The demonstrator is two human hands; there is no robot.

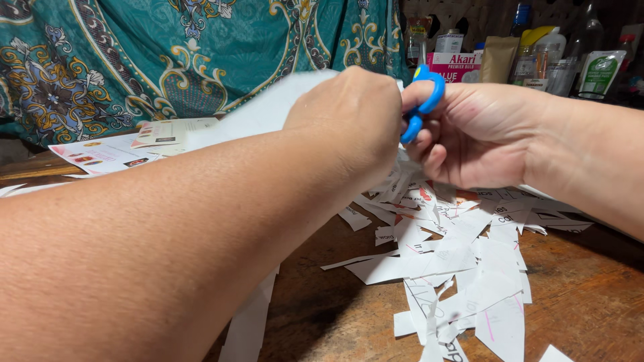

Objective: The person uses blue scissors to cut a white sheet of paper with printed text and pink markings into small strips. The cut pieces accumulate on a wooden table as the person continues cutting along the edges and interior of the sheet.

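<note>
Right hand [469, 137] has its fingers through the blue plastic scissors [422, 100] — grip curled tight through the smooth rounded loops, which stack upright; the blades are hidden, so their long axis can't be told. Left hand [349, 114], grip pinched shut on a white paper sheet [261, 110] that slopes off to the left. Both hover over the counter's [590, 288] middle, worn brown wood — jagged paper scraps [463, 268] heaped beneath. Patterned teal cloth [168, 53] hangs at the far edge.
</note>
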